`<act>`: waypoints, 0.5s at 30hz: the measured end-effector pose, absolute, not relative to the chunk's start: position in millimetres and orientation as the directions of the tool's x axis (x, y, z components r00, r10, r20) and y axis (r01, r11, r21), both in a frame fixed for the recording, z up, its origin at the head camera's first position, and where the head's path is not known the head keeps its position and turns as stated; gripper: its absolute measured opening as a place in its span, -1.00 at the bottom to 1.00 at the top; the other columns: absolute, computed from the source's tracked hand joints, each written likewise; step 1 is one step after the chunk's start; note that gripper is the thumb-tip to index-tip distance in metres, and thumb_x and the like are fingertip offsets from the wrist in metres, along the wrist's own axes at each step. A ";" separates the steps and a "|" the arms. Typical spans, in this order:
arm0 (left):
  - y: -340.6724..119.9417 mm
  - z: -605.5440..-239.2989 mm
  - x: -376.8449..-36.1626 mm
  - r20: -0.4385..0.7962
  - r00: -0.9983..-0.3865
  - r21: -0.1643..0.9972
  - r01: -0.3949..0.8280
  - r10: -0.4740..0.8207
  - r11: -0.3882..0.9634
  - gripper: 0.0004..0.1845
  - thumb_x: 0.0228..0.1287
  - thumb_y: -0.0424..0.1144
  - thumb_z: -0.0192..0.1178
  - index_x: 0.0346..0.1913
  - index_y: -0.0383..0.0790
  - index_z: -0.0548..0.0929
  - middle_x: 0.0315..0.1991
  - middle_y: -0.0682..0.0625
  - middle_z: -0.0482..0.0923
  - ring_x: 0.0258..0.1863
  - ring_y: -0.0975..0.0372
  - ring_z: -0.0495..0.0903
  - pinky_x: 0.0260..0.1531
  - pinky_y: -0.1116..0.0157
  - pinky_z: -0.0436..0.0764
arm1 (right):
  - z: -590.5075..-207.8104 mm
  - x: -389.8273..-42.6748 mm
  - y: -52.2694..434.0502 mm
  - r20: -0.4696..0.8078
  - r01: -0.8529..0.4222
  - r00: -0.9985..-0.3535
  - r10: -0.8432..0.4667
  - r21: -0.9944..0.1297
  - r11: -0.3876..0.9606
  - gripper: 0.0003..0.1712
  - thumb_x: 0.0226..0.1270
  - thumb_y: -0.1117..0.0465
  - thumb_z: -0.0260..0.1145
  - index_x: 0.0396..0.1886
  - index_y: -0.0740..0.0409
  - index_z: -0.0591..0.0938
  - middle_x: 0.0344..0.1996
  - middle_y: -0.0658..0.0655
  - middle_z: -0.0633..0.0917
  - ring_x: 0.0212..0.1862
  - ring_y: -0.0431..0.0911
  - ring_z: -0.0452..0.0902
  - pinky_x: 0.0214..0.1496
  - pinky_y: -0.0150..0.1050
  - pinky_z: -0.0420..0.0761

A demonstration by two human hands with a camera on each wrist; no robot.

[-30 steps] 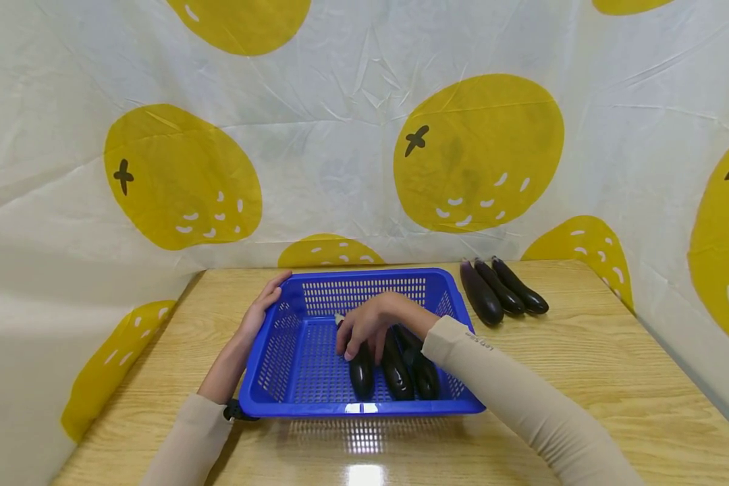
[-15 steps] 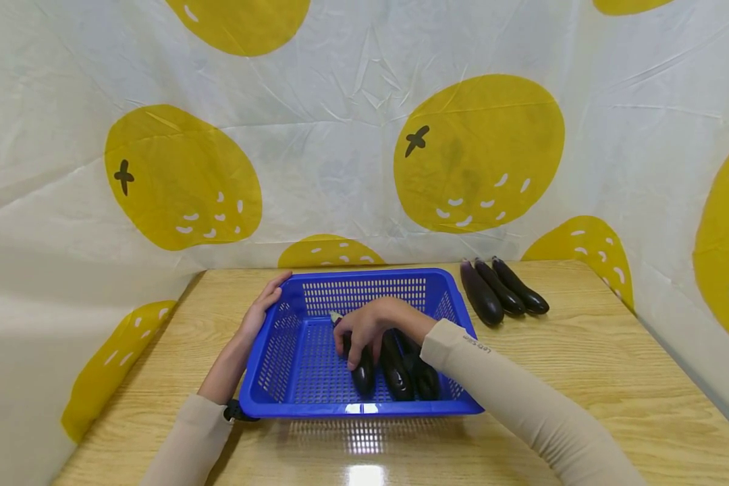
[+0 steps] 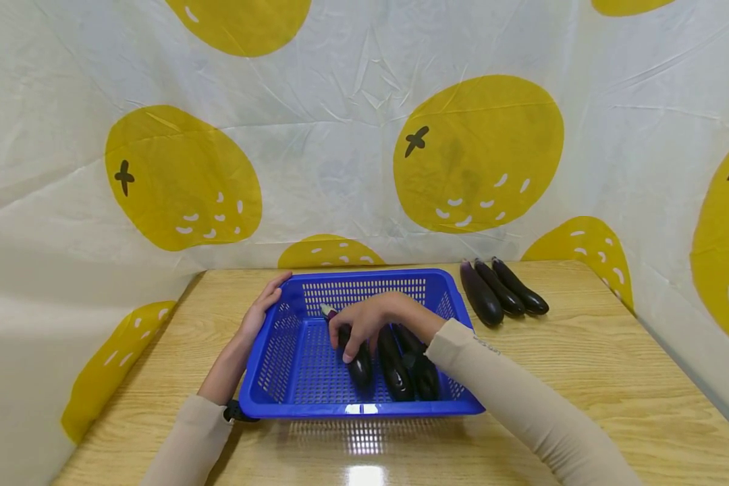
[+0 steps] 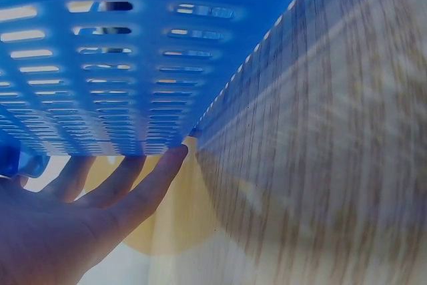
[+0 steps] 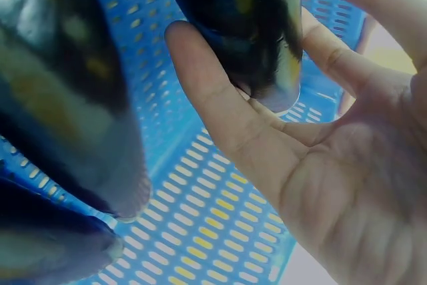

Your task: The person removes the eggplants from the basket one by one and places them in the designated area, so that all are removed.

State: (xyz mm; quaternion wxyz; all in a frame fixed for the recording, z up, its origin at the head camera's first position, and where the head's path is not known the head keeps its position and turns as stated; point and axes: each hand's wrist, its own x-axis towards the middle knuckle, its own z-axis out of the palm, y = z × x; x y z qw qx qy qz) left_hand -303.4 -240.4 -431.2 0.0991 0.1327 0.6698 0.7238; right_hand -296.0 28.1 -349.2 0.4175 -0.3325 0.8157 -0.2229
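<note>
Inside a blue plastic basket (image 3: 364,410), my right hand (image 3: 364,320) grips a dark purple eggplant (image 3: 360,374), its pale stem end pointing to the back left. Fingers and thumb lie on both sides of this eggplant (image 5: 243,25) in the right wrist view. To its right in the basket lie two more eggplants, a middle one (image 3: 395,368) and a right one (image 3: 426,379), partly hidden by my right wrist. My left hand (image 3: 258,317) rests at the basket's left side. In the left wrist view its fairly straight fingers (image 4: 143,198) touch the slotted outer wall.
Three eggplants (image 3: 503,287) lie side by side on the wooden table (image 3: 595,351), just right of the basket. A white cloth (image 3: 334,169) printed with big yellow fruit hangs behind and along the sides of the table.
The gripped eggplant has shifted slightly back and left, its stem end now tilted further left. My right hand has moved with it. My left hand and the basket have stayed put.
</note>
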 end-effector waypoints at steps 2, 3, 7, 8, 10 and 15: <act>-240.6 -431.4 -303.4 0.061 -0.944 0.996 0.035 0.324 -0.086 -0.41 0.74 -0.09 -0.38 0.69 -0.09 -0.09 0.66 -0.13 -0.07 0.37 0.30 0.28 0.22 0.45 0.44 | -347.5 -295.7 29.4 -0.514 -0.370 -0.431 -0.741 -0.648 0.665 -0.63 0.34 0.20 0.47 0.09 0.13 0.61 0.02 0.06 0.53 -0.09 -0.10 0.59 -0.01 -0.01 0.76; -240.8 -431.6 -303.5 0.062 -0.943 0.996 0.035 0.326 -0.087 -0.40 0.74 -0.08 -0.38 0.69 -0.09 -0.09 0.66 -0.14 -0.07 0.36 0.32 0.29 0.22 0.45 0.45 | -346.5 -295.6 30.1 -0.505 -0.375 -0.431 -0.748 -0.654 0.657 -0.62 0.34 0.21 0.47 0.10 0.14 0.61 0.01 0.06 0.53 -0.09 -0.11 0.59 -0.01 0.00 0.76; -241.3 -432.4 -304.0 0.067 -0.942 0.995 0.039 0.329 -0.093 -0.40 0.74 -0.07 -0.38 0.69 -0.10 -0.09 0.65 -0.16 -0.06 0.32 0.36 0.34 0.21 0.44 0.47 | -342.6 -294.5 33.9 -0.464 -0.392 -0.440 -0.769 -0.671 0.629 -0.59 0.34 0.20 0.46 0.14 0.14 0.62 0.01 0.06 0.55 -0.07 -0.12 0.58 0.01 0.04 0.75; -241.4 -432.6 -304.1 0.068 -0.942 0.995 0.040 0.328 -0.093 -0.40 0.74 -0.07 -0.38 0.69 -0.10 -0.09 0.64 -0.16 -0.06 0.32 0.36 0.35 0.21 0.44 0.47 | -341.1 -294.0 35.2 -0.453 -0.394 -0.444 -0.773 -0.676 0.623 -0.59 0.35 0.20 0.46 0.15 0.13 0.62 0.02 0.06 0.56 -0.06 -0.12 0.58 0.03 0.06 0.74; -241.0 -432.6 -304.3 0.071 -0.942 0.995 0.043 0.327 -0.093 -0.40 0.74 -0.08 -0.38 0.69 -0.12 -0.09 0.64 -0.16 -0.04 0.30 0.37 0.37 0.21 0.44 0.48 | -338.0 -293.0 37.7 -0.430 -0.391 -0.454 -0.780 -0.690 0.608 -0.61 0.35 0.20 0.46 0.13 0.09 0.64 0.03 0.07 0.56 -0.05 -0.11 0.57 0.04 0.09 0.73; -241.1 -433.1 -304.4 0.061 -0.945 0.995 0.034 0.320 -0.089 -0.41 0.74 -0.08 -0.37 0.69 -0.09 -0.08 0.63 -0.15 -0.02 0.30 0.35 0.39 0.18 0.43 0.50 | -330.0 -290.7 43.6 -0.375 -0.391 -0.470 -0.799 -0.723 0.569 -0.67 0.35 0.22 0.45 0.08 -0.03 0.65 0.06 0.08 0.56 -0.04 -0.11 0.57 0.03 0.09 0.73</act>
